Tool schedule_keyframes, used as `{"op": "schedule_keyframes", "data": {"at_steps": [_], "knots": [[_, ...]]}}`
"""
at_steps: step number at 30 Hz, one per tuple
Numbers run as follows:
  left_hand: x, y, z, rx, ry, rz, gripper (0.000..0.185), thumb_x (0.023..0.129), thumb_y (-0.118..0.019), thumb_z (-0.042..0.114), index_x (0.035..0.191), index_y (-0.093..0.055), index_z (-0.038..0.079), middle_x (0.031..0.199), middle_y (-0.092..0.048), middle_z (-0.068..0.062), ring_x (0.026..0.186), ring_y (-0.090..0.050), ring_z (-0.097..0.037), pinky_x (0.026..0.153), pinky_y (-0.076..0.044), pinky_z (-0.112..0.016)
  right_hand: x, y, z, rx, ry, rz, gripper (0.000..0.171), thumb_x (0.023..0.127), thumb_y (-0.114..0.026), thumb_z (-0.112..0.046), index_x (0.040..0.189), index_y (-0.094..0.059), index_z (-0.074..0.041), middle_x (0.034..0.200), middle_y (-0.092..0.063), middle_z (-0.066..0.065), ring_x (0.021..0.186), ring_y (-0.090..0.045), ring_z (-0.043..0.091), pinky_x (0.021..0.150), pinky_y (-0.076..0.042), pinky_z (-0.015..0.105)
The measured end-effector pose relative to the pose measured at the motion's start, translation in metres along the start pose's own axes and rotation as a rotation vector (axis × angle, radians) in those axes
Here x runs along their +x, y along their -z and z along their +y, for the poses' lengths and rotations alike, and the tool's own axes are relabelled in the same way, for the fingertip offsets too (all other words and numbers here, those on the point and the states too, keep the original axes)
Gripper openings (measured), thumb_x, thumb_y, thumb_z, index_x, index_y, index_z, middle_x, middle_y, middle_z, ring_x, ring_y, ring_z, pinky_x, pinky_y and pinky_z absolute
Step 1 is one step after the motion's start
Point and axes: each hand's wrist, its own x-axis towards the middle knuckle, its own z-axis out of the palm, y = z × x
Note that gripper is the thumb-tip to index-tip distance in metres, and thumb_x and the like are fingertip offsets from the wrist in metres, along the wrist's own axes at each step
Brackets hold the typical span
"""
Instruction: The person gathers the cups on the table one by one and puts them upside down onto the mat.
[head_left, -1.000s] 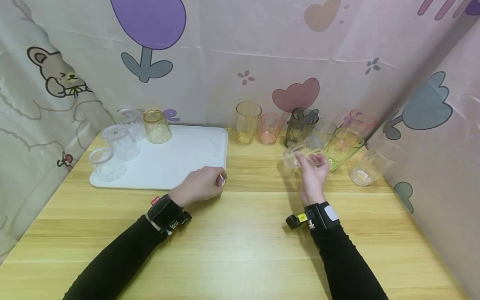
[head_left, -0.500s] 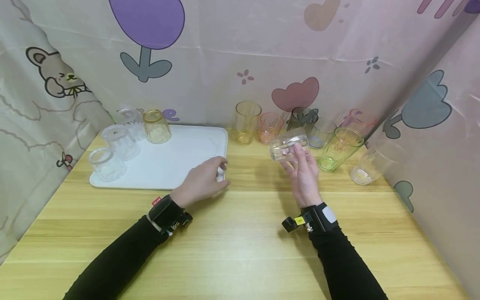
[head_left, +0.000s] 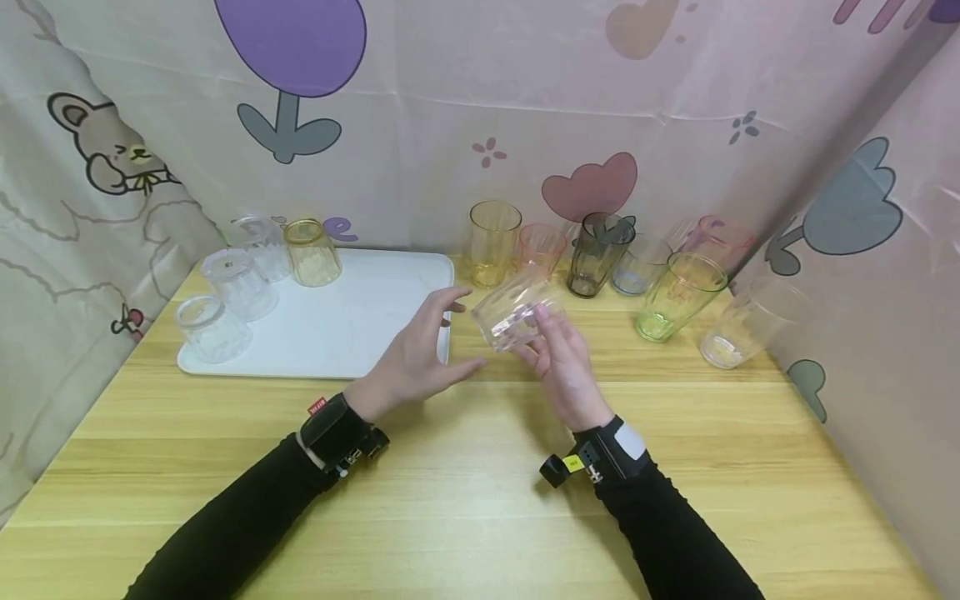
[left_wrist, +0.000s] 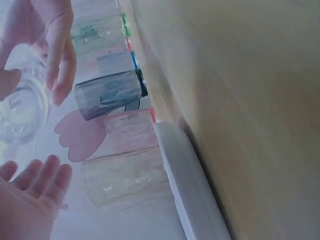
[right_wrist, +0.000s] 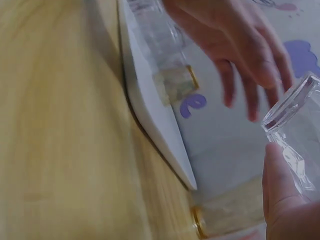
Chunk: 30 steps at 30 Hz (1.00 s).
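My right hand [head_left: 562, 367] grips a clear drinking glass [head_left: 513, 312] above the table, its thumb along the side. The glass is tilted, one end pointing toward my left hand [head_left: 416, 350]. That hand has its fingers and thumb spread apart, close to the glass but not touching it in the head view. Below it lies the right edge of a white tray [head_left: 360, 308]. In the right wrist view the thick end of the clear glass [right_wrist: 300, 125] faces the left hand's fingers. The left wrist view shows the same glass [left_wrist: 22, 107] between the two hands, partly blurred.
On the tray's left side stand several upside-down glasses, including an amber one [head_left: 311, 254] and a clear one [head_left: 213, 329]. Behind and right are upright tumblers: tall amber [head_left: 493, 246], pink [head_left: 542, 246], dark grey [head_left: 596, 254], bluish [head_left: 641, 265], green [head_left: 678, 300] and clear [head_left: 742, 329].
My right hand has carried the clear glass leftward, away from the green and grey glasses. My left hand has left the tray's edge and spread its fingers toward the glass.
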Motion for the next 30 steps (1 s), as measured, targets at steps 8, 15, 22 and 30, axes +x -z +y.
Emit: {"op": "schedule_keyframes", "data": {"at_steps": [8, 15, 22, 30], "knots": [[0.003, -0.005, 0.004, -0.033, -0.153, 0.053, 0.103, 0.071, -0.095, 0.012, 0.150, -0.032, -0.008, 0.151, -0.042, -0.025, 0.131, -0.051, -0.034, 0.111, -0.047, -0.042, -0.006, -0.012, 0.011, -0.017, -0.048, -0.037, 0.074, 0.091, -0.076, -0.050, 0.139, -0.047, -0.002, 0.136, -0.059, 0.013, 0.111, -0.068, 0.019, 0.098, -0.057, 0.033], [0.002, -0.005, 0.003, -0.018, -0.197, 0.103, 0.095, 0.068, -0.093, 0.003, 0.145, -0.038, -0.009, 0.148, -0.041, -0.027, 0.139, -0.044, -0.038, 0.120, -0.037, -0.045, -0.004, -0.017, 0.016, -0.009, -0.090, -0.086, 0.077, 0.097, -0.070, -0.050, 0.146, -0.041, 0.003, 0.134, -0.058, 0.013, 0.102, -0.070, 0.017, 0.093, -0.059, 0.031], [0.002, 0.007, 0.003, 0.006, -0.218, 0.146, 0.086, 0.071, -0.091, -0.001, 0.141, -0.043, -0.009, 0.145, -0.045, -0.027, 0.136, -0.046, -0.038, 0.116, -0.043, -0.041, 0.001, -0.020, 0.014, -0.002, -0.080, -0.182, 0.062, 0.099, -0.066, -0.051, 0.133, -0.049, -0.002, 0.117, -0.068, 0.005, 0.100, -0.071, 0.017, 0.096, -0.058, 0.035], [0.013, 0.028, 0.004, 0.068, -0.270, 0.220, 0.079, 0.077, -0.088, 0.004, 0.142, -0.045, -0.011, 0.143, -0.049, -0.029, 0.133, -0.050, -0.040, 0.110, -0.049, -0.040, 0.016, -0.020, 0.006, -0.014, -0.020, -0.249, 0.080, 0.094, -0.071, -0.056, 0.145, -0.045, -0.001, 0.132, -0.060, 0.011, 0.116, -0.065, 0.022, 0.104, -0.054, 0.042]]}}
